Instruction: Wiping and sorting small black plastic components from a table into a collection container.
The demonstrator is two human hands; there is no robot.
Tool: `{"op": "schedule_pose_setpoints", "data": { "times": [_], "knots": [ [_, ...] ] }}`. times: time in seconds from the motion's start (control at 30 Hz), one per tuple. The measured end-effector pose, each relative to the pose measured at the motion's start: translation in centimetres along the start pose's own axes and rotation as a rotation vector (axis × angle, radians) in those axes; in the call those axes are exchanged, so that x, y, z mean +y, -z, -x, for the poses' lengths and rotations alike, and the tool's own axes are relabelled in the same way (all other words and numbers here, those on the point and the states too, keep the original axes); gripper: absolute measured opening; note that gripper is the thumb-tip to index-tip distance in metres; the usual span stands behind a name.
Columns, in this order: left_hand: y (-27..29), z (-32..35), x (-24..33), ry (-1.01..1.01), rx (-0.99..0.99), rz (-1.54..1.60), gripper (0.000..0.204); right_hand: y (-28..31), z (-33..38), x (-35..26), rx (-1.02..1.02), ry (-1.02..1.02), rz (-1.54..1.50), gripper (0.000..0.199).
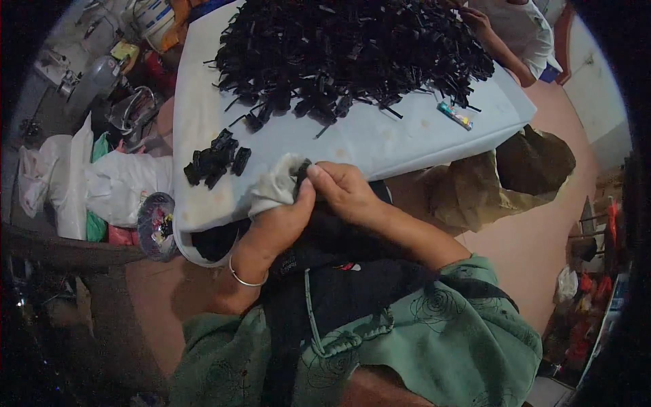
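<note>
Just off the near edge of the table, my left hand [279, 222] is closed around a bunched off-white cloth [274, 182]. Whether the cloth is a glove or a loose rag I cannot tell. A small black part [302, 174] pokes out between the cloth and my right hand [344, 193], whose thumb and fingers pinch it. Most of that part is hidden. Left of my hands, a small group of black plastic parts [215, 159] lies on the table. Beyond, a large heap of similar black parts [339, 51] with thin stems covers the far side.
The pale-covered table [380, 146] carries a small teal tube-like item [454, 116] near its right edge. Another person's arm [505, 51] reaches to the heap. A brown sack [475, 193] stands at right; white bags [129, 186] and a clear bowl [156, 224] sit left.
</note>
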State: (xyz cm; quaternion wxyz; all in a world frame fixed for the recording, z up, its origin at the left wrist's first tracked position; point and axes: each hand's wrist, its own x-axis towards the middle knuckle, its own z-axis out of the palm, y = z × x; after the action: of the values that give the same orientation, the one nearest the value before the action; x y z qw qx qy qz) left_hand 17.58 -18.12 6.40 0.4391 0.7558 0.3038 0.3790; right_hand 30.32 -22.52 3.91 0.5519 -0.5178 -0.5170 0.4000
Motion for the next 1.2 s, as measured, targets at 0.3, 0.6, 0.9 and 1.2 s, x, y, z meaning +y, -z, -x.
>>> {"op": "schedule_pose_setpoints", "data": {
  "times": [0.3,0.6,0.9,1.2],
  "knots": [
    [2.4,-0.4,1.0,0.395,-0.047,0.0,0.023,3.0,0.0,-1.7,-0.095,0.276,0.402,0.013],
    [1.2,-0.2,0.9,0.036,-0.162,0.071,0.025,2.1,-0.4,-3.0,-0.145,0.132,0.193,0.012],
    [1.7,0.2,0.3,0.019,-0.188,0.048,0.021,2.7,0.0,-3.1,-0.25,0.116,0.263,0.023],
    [1.6,0.0,0.7,0.023,-0.224,-0.15,0.024,1.5,0.6,-1.1,-0.34,-0.099,-0.139,0.029]
  ]
}}
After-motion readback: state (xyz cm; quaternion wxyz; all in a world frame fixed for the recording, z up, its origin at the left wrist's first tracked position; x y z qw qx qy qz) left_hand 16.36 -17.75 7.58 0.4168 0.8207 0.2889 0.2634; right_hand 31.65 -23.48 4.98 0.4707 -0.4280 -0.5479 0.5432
